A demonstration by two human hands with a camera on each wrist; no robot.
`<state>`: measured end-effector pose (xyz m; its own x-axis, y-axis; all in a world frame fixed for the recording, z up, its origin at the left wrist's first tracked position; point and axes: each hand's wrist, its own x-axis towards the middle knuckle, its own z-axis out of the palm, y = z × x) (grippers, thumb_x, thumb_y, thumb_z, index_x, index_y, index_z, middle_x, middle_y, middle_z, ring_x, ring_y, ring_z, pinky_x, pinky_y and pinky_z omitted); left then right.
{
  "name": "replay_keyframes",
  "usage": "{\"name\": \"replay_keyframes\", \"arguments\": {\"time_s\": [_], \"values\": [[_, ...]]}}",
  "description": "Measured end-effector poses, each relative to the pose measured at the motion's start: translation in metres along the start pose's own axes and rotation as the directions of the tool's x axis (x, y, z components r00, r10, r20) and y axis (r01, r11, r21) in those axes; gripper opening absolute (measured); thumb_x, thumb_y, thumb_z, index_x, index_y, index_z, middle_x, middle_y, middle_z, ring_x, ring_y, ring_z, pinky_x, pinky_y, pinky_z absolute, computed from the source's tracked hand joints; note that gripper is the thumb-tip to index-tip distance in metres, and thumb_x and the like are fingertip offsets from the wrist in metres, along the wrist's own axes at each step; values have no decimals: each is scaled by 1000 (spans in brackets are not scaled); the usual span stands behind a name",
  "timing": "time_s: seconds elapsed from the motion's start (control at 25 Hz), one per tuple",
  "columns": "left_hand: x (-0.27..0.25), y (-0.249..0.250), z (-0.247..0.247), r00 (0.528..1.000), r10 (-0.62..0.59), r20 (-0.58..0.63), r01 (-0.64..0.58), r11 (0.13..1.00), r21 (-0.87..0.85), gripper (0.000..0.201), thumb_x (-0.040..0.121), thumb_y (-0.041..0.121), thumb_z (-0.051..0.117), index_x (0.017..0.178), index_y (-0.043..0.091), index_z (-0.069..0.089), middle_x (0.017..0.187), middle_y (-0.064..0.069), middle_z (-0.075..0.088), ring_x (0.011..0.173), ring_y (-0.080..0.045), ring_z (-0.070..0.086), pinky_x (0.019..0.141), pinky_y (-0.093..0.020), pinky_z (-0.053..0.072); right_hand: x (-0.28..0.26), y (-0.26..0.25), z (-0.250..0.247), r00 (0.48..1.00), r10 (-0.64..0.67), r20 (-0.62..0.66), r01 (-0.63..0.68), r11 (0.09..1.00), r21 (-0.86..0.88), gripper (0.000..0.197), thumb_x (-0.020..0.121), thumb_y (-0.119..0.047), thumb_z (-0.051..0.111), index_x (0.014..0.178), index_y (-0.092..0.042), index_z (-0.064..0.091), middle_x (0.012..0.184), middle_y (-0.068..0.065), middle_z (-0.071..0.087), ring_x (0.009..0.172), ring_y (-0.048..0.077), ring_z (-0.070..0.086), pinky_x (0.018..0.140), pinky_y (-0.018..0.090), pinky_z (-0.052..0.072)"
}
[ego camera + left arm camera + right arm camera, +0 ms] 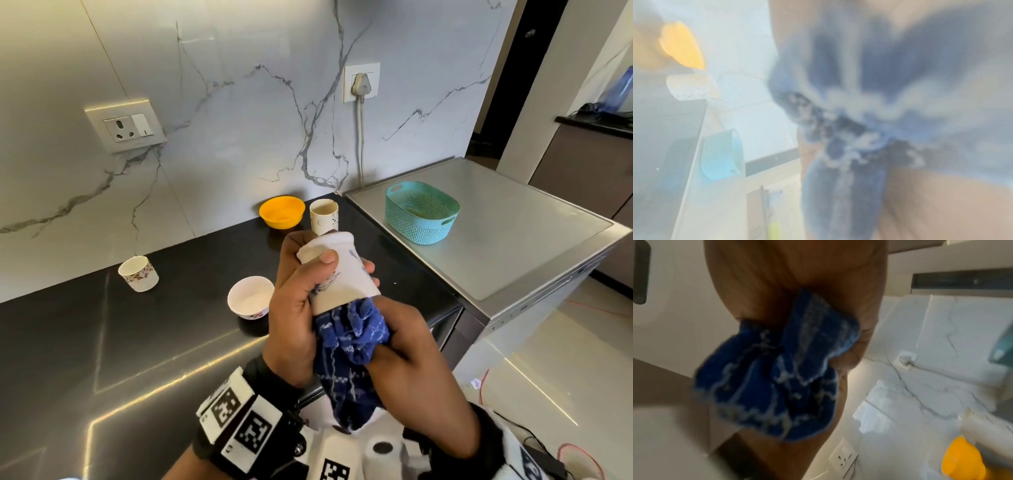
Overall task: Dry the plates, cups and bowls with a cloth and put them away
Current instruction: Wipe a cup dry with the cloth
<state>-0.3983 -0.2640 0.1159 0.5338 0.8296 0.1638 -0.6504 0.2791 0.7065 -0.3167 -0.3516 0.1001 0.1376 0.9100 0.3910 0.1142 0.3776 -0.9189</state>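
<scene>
Left hand [294,308], seen from the head camera, grips a white ceramic cup with a blue floral print [337,270], held tilted above the near edge of the black countertop [102,342], its mouth toward the right hand [411,363]. That hand clutches a dark blue checked cloth [349,356], bunched and pushed into the cup's mouth. On the counter stand a white bowl with a patterned base [251,297] just left of the hands, a white cup with a floral band [138,273] further left, and at the far side an orange plastic bowl [282,211] beside a cream cup [324,217]. A teal mesh basket [422,212] sits on the steel surface to the right.

From the left wrist, heavily blurred, the cloth [849,129] fills the middle, the orange bowl [682,45] and basket [721,155] at left.

From the right wrist, fingers [855,353] curl round the cloth [772,379]; the orange bowl [962,459] shows at lower right.
</scene>
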Motion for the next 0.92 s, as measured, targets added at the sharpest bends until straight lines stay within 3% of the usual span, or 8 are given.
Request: {"name": "replay_keyframes", "arguments": {"time_s": [0.2,0.28,0.36,0.48,0.6,0.72,0.8,0.92], "values": [[7,5,-6,988,-6,-153,21,995,97,29,79,11,62,103,14,45,94,-16,64,77,-31,66,67,-39,58,2,10,-1,998,-31,46,46,921,-386,23,75,-6,40,84,-20,54,79,-10,61,68,15,56,59,36,48],[15,6,-9,965,33,-260,48,953,299,25,86,11,65,105,12,48,94,-14,59,83,-32,61,65,-37,55,-3,16,-3,977,-85,196,200,687,-699,41,78,-22,39,114,-34,55,107,-14,66,82,17,63,64,34,55],[12,-2,-6,949,13,-314,108,925,364,18,89,11,63,102,11,52,88,-11,58,80,-27,59,63,-33,53,1,17,-2,987,-77,139,159,488,-858,42,77,-26,41,114,-25,59,100,-8,68,73,20,63,51,32,54],[8,-7,-4,935,-44,-351,185,907,378,20,87,11,67,102,10,53,77,-5,64,63,-13,63,55,-24,55,12,19,-3,989,-136,61,110,393,-913,25,65,-22,56,88,-21,67,74,-4,65,57,19,59,41,25,44],[19,1,-14,901,-143,-410,273,920,280,19,86,15,69,99,12,55,74,-7,63,56,-14,62,50,-27,53,4,25,-8,982,-10,187,179,332,-926,46,68,-25,74,112,-22,65,94,-2,70,58,17,58,41,24,46],[18,-5,-18,896,-173,-408,320,890,326,20,88,17,68,102,12,55,77,-6,60,57,-13,60,52,-27,52,1,20,-4,981,113,157,129,225,-966,52,71,-33,78,120,-27,62,102,-5,70,65,15,59,46,25,45],[13,-10,-17,902,-185,-389,335,870,362,19,90,17,67,103,11,55,75,-5,62,57,-11,61,54,-26,54,11,20,-4,981,164,104,57,270,-961,38,87,-31,63,124,-26,58,109,-3,67,85,19,61,66,29,49],[15,-1,-33,900,-266,-346,366,892,265,27,94,20,56,116,4,60,94,-12,71,78,-21,66,74,-36,55,14,24,-11,961,277,18,-144,550,-823,33,90,-24,50,122,-28,57,117,-3,65,100,20,63,88,32,51]]}}
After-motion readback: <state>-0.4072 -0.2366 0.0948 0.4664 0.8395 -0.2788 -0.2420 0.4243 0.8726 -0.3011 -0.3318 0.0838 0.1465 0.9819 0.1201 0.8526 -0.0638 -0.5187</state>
